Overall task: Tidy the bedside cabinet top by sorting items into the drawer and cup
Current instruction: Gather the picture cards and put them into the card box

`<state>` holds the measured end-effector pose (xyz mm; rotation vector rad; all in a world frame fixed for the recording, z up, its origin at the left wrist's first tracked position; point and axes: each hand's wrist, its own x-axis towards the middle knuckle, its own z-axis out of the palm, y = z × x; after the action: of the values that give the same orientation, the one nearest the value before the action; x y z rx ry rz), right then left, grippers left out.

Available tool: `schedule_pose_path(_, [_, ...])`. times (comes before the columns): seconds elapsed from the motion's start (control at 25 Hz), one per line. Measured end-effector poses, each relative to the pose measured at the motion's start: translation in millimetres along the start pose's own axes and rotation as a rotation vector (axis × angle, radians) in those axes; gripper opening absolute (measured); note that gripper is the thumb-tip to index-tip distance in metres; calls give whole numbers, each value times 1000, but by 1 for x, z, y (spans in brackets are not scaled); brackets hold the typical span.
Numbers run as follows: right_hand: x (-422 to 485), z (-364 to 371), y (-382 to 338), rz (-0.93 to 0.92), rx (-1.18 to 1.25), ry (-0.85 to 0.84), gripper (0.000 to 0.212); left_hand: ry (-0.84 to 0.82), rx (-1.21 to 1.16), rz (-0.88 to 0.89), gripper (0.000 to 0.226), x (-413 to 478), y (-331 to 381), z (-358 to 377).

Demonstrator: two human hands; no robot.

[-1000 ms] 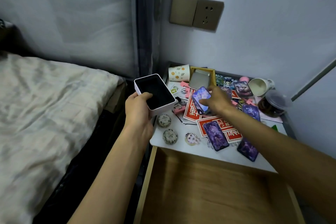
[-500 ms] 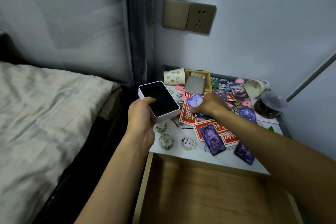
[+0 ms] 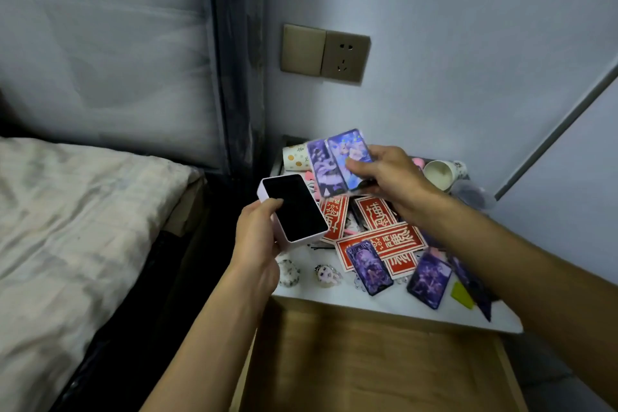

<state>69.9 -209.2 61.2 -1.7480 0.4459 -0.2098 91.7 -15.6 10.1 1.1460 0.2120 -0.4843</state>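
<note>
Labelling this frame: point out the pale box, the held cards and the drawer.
pale box (image 3: 294, 207), head view, its dark upper face
held cards (image 3: 322, 167), head view, left card's picture side
drawer (image 3: 368, 361), head view, bare wooden bottom

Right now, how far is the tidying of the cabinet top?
Done: only the drawer is pulled open; nothing shows inside it. In hand: the left hand grips a small white box, the right hand pinches two picture cards. Left: purple cards, red paper strips and a tipped cup lie on the cabinet top.
</note>
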Motion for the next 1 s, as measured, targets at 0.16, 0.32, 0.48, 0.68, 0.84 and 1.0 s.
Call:
schedule_pose_path(0.16, [-23,12,4,150,-174,-142,11,-60,-14,-27,31,-13,-6,15])
schedule_pose_path(0.32, [-29,16,5,202,-115,-131,10,-93,-16,-33,34,-19,-8,22])
schedule_pose_path(0.48, [-33,23,7,211,-36,-117,4,-79,-29,-38,34,-16,-10,19])
schedule_pose_path(0.68, [-37,25,5,176,-51,-79,8,-89,-76,-60,31,-18,-9,20])
schedule_pose_path(0.84, [-39,31,1,150,-94,-64,8,-78,-73,-53,33,-18,-9,22])
schedule_pose_path(1.0, [-38,36,0,127,-331,-43,16,-42,-62,-37,36,-17,-10,23])
